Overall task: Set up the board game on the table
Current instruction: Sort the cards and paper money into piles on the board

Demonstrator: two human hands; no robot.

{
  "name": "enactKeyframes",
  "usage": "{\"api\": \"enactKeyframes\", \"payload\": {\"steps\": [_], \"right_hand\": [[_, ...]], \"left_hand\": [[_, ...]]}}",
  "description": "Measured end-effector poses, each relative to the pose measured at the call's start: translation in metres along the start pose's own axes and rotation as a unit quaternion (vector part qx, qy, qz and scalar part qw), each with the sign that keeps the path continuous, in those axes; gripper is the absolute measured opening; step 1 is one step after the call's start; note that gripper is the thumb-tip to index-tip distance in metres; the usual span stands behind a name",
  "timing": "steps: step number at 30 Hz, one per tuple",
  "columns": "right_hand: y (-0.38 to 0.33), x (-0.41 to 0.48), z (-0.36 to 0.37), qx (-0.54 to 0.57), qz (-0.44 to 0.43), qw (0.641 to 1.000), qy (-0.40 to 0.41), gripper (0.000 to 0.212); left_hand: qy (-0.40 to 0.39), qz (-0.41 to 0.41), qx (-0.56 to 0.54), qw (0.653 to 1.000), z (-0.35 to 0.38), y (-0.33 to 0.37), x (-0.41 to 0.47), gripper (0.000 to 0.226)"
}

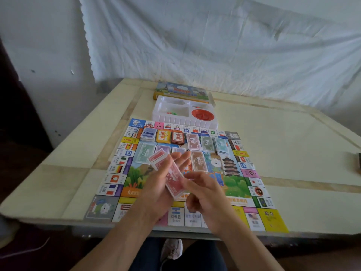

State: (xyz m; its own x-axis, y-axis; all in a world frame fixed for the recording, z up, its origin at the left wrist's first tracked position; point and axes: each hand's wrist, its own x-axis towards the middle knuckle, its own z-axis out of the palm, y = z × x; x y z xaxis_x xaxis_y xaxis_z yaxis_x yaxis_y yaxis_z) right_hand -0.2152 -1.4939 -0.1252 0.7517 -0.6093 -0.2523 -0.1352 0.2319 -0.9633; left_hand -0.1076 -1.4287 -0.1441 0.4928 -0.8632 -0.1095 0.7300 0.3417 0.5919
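Arms block the middle and near edge of the board (pixel 236 184), and the print on its squares is too blurry to read. The bits in the white tray (pixel 166 119) are just coloured blobs. The board's a bright, flag-bordered sheet lying flat at the near edge of the worktop (pixel 293 153), squared up to that edge. With the wide lens I can't call its long axis. Left hand (pixel 156 184) has straight fingers with red notes (pixel 173 181) lying across the palm, long axis pointing away, leaning left — right hand (pixel 207 192) pinches their near end, other fingers curled.
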Motion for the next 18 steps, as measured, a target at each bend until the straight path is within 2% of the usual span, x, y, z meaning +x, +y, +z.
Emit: {"api": "enactKeyframes", "payload": {"steps": [3, 5, 7, 9, 10, 12, 14, 16, 18], "right_hand": [[0.004, 0.002, 0.003, 0.023, -0.027, 0.999, 0.002, 0.003], [0.002, 0.002, -0.001, 0.002, -0.053, 0.998, 0.022, 0.005], [-0.001, 0.003, -0.010, -0.088, -0.100, 0.990, 0.049, 0.007], [-0.004, 0.007, -0.021, -0.261, -0.160, 0.947, 0.093, 0.004], [-0.004, 0.010, -0.026, -0.341, -0.181, 0.917, 0.102, 0.004], [0.001, 0.013, -0.030, -0.440, -0.189, 0.874, 0.085, 0.007], [0.010, 0.015, -0.029, -0.475, -0.173, 0.860, 0.071, 0.014], [0.013, 0.016, -0.029, -0.479, -0.185, 0.855, 0.076, 0.013], [0.010, 0.017, -0.030, -0.454, -0.192, 0.866, 0.086, 0.011]], "left_hand": [[-0.027, 0.000, 0.046, 0.999, 0.002, -0.011, -0.003, 0.028], [-0.050, 0.002, 0.078, 0.996, 0.001, -0.011, -0.005, 0.044], [-0.043, 0.021, 0.125, 0.991, -0.003, -0.004, -0.005, 0.066], [0.016, 0.063, 0.185, 0.980, -0.009, 0.007, -0.003, 0.079], [0.053, 0.087, 0.226, 0.969, -0.011, 0.011, -0.002, 0.077], [0.095, 0.119, 0.285, 0.946, -0.016, 0.012, 0.000, 0.050], [0.105, 0.111, 0.319, 0.935, -0.016, 0.006, -0.001, 0.024], [0.107, 0.093, 0.317, 0.938, -0.012, -0.001, -0.002, 0.023], [0.103, 0.080, 0.289, 0.948, -0.006, -0.004, -0.003, 0.028]]}}
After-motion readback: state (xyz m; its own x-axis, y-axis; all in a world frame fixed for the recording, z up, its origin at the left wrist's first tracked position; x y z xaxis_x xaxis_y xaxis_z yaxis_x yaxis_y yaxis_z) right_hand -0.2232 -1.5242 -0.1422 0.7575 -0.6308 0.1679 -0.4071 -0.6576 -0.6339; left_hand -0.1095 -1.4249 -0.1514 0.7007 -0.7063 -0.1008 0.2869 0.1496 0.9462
